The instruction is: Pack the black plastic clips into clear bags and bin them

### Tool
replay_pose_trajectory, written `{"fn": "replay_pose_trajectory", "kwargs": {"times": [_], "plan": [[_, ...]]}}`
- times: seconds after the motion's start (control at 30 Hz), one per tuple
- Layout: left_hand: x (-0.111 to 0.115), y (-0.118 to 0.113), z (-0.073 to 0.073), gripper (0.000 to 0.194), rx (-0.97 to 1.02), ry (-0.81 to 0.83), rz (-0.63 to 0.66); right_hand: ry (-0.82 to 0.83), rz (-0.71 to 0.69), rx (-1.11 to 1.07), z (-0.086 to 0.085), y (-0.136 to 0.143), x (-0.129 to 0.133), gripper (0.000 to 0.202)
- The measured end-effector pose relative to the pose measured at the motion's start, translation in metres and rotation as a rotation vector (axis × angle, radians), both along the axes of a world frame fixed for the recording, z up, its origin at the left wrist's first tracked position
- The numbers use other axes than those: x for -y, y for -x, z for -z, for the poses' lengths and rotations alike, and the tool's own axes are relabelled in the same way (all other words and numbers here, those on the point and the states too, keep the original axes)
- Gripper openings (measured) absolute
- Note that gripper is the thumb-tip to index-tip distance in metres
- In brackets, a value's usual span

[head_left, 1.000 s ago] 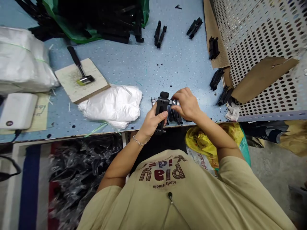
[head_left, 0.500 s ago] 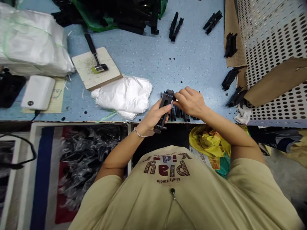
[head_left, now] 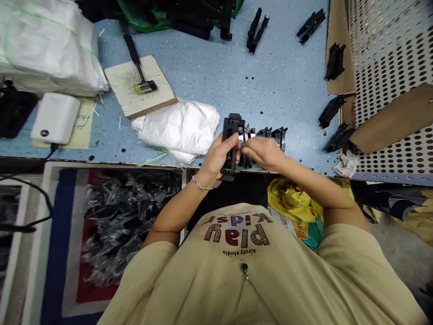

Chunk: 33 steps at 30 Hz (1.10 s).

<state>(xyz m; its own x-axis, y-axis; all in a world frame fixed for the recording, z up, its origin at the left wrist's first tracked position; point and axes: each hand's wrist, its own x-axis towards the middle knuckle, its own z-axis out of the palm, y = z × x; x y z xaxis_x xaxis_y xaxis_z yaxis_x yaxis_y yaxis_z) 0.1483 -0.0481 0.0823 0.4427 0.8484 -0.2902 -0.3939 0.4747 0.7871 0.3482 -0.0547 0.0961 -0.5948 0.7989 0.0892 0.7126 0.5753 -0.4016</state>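
Observation:
A long black slotted part [head_left: 230, 128] is upright in my left hand [head_left: 217, 155], with the thumb across its face and the fingers behind. My right hand [head_left: 263, 152] is just to the right of it, its thumb and fingers pinched together near the part's side. Whatever sits in that pinch is too small to make out. Behind and beside my right hand, several similar black parts [head_left: 279, 135] stand in a row at the table's front edge, partly covered by the hand.
To the left lie folded white plastic bags [head_left: 179, 128], then a wooden board [head_left: 126, 92] bearing a hammer [head_left: 138, 65]. More black parts [head_left: 259, 34] are spread at the back and along the perforated metal panel [head_left: 389, 54] on the right. A white box [head_left: 56, 119] stands far left.
The black part has turned more upright in my left hand. My right hand has moved down from the part's upper end, uncovering more of the row behind. The camera view has shifted slightly.

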Motion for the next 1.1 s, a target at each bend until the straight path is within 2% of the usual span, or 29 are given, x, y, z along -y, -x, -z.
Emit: {"fn": "replay_pose_trajectory", "kwargs": {"times": [0.1, 0.17, 0.27, 0.3, 0.33, 0.37, 0.43, 0.5, 0.57, 0.6, 0.63, 0.67, 0.7, 0.73, 0.8, 0.83, 0.87, 0.93, 1.0, 1.1], "plan": [[-0.002, 0.002, 0.002, 0.041, -0.068, -0.050, -0.063, 0.004, -0.109, -0.092, 0.013, 0.025, 0.026, 0.064], [0.003, 0.004, 0.004, 0.040, -0.084, -0.071, -0.126, 0.028, -0.077, -0.148, 0.022, 0.038, 0.040, 0.062], [0.013, 0.012, 0.012, 0.046, -0.114, -0.159, -0.339, 0.251, -0.011, -0.238, 0.031, 0.044, 0.046, 0.060], [0.014, 0.019, 0.015, 0.050, -0.133, -0.163, -0.352, 0.308, -0.015, -0.247, 0.030, 0.043, 0.044, 0.059], [0.015, 0.026, 0.019, 0.055, -0.148, -0.134, -0.294, 0.315, -0.025, -0.249, 0.028, 0.041, 0.041, 0.058], [0.014, 0.035, 0.022, 0.063, -0.156, -0.072, -0.165, 0.267, -0.032, -0.242, 0.025, 0.039, 0.036, 0.058], [0.012, 0.053, 0.026, 0.086, -0.140, 0.104, 0.197, 0.076, -0.046, -0.211, 0.015, 0.034, 0.025, 0.057], [0.012, 0.067, 0.026, 0.103, -0.102, 0.256, 0.539, -0.060, -0.138, -0.154, 0.006, 0.031, 0.017, 0.057], [0.012, 0.074, 0.023, 0.108, -0.073, 0.353, 0.740, -0.072, -0.290, -0.087, 0.002, 0.028, 0.013, 0.051], [0.011, 0.075, 0.021, 0.108, -0.075, 0.373, 0.776, -0.056, -0.341, -0.067, 0.003, 0.026, 0.012, 0.048], [0.008, 0.076, 0.020, 0.106, -0.102, 0.356, 0.758, -0.031, -0.357, -0.060, 0.004, 0.023, 0.013, 0.047], [0.004, 0.076, 0.021, 0.101, -0.162, 0.298, 0.673, 0.000, -0.336, -0.068, 0.007, 0.019, 0.013, 0.046], [-0.003, 0.076, 0.023, 0.093, -0.260, 0.196, 0.529, 0.038, -0.278, -0.096, 0.011, 0.016, 0.013, 0.047], [-0.011, 0.075, 0.027, 0.081, -0.396, 0.059, 0.351, 0.089, -0.188, -0.150, 0.016, 0.012, 0.013, 0.048], [-0.030, 0.075, 0.039, 0.054, -0.737, -0.265, 0.000, 0.233, 0.075, -0.363, 0.026, 0.007, 0.011, 0.050], [-0.040, 0.075, 0.047, 0.040, -0.910, -0.417, -0.113, 0.325, 0.224, -0.518, 0.030, 0.007, 0.010, 0.052], [-0.049, 0.075, 0.054, 0.027, -1.060, -0.545, -0.162, 0.427, 0.363, -0.690, 0.035, 0.008, 0.008, 0.053], [-0.063, 0.078, 0.067, 0.009, -1.239, -0.696, -0.121, 0.626, 0.567, -1.017, 0.041, 0.014, 0.006, 0.054], [-0.074, 0.085, 0.075, 0.010, -1.228, -0.709, -0.031, 0.786, 0.649, -1.246, 0.044, 0.024, 0.003, 0.054], [-0.082, 0.100, 0.076, 0.011, -1.070, -0.589, -0.018, 0.967, 0.662, -1.430, 0.043, 0.044, -0.004, 0.053]]}}
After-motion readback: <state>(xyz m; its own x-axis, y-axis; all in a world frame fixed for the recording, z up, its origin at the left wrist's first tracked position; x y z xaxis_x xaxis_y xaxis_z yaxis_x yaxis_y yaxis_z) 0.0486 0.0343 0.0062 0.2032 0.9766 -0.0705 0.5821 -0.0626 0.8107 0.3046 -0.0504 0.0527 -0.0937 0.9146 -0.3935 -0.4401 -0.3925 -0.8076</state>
